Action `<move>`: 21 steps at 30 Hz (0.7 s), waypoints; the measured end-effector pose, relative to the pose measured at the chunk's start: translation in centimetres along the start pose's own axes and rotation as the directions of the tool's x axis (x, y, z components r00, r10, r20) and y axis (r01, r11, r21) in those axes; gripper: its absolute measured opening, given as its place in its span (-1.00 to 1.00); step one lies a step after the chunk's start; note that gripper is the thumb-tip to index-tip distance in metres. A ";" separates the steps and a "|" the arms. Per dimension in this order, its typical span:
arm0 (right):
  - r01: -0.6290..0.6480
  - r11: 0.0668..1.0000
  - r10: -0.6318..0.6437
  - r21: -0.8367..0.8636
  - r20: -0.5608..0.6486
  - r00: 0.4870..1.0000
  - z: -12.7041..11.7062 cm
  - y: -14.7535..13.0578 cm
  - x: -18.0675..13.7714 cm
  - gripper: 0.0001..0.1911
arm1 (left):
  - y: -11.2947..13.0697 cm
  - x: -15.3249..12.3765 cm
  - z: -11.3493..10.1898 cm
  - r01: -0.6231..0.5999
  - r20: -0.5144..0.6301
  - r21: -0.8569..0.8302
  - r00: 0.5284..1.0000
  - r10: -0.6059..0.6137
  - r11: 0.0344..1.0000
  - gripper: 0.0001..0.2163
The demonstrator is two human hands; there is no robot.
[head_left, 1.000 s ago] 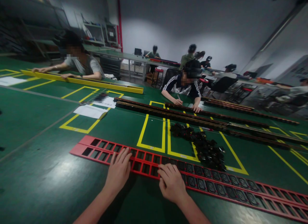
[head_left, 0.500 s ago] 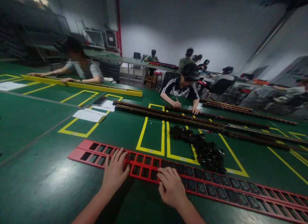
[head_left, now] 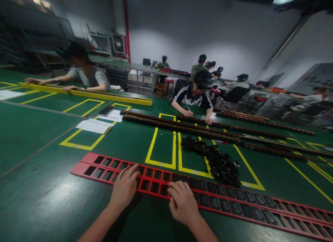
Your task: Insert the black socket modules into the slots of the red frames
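Observation:
A long red slotted frame (head_left: 82, 167) lies across the table in front of me, with two rows of rectangular openings. Black rectangular inserts (head_left: 226, 204) fill several openings right of my right hand; those toward its left end look unfilled. My left hand (head_left: 124, 188) rests across the frame left of its middle, fingers stretched over the upper row and close together. On the frame beside the first filled openings lies my right hand (head_left: 183, 202), its fingers extended and slightly bent. Neither hand shows anything held, though the undersides of the fingers are hidden.
A pile of small black parts (head_left: 214, 158) lies just beyond the frame. Long dark rails (head_left: 182, 126) cross the green table (head_left: 33, 193) behind it. Opposite, one person (head_left: 194, 96) holds a pen-like item; another (head_left: 88, 75) touches a yellow rail (head_left: 104, 97). Papers (head_left: 94, 126) lie left.
My left hand's fingers have drawn closer together and its thumb has moved in. The right hand stays on the frame. The whole view has shifted slightly.

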State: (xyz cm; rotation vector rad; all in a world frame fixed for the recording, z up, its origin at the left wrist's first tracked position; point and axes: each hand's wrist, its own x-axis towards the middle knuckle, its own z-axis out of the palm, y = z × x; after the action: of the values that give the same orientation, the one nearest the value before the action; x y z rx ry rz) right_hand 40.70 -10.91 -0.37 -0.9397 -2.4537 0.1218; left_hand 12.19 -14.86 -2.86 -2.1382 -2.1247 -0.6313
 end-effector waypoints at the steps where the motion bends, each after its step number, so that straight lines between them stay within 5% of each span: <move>1: -0.003 1.000 0.003 -0.004 0.003 1.000 0.0 0.0 0.0 -0.70 | 0.1 0.2 -0.2 0.006 0.003 -0.002 1.000 -0.006 1.000 -0.63; 6: -0.005 1.000 0.005 -0.012 0.000 1.000 0.0 -0.1 0.0 -0.70 | 0.4 1.8 -1.0 -0.015 0.012 0.034 1.000 0.014 0.999 -0.69; 12: -0.043 0.999 0.043 0.008 -0.041 0.998 -0.3 -0.2 -0.4 -0.73 | -0.2 3.8 -0.4 -0.132 0.178 -0.098 0.973 0.148 0.986 -0.62; 21: 0.008 0.999 -0.019 -0.052 -0.204 0.979 1.1 -0.6 -1.7 -0.76 | 0.3 4.5 -0.7 -0.109 0.171 -0.110 0.977 0.127 0.988 -0.72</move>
State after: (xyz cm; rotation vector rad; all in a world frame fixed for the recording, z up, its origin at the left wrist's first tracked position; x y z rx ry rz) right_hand 40.88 -12.39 -1.88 -0.9091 -2.2820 -0.0410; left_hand 12.18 -10.85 -0.66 -2.4385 -2.0692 -0.5676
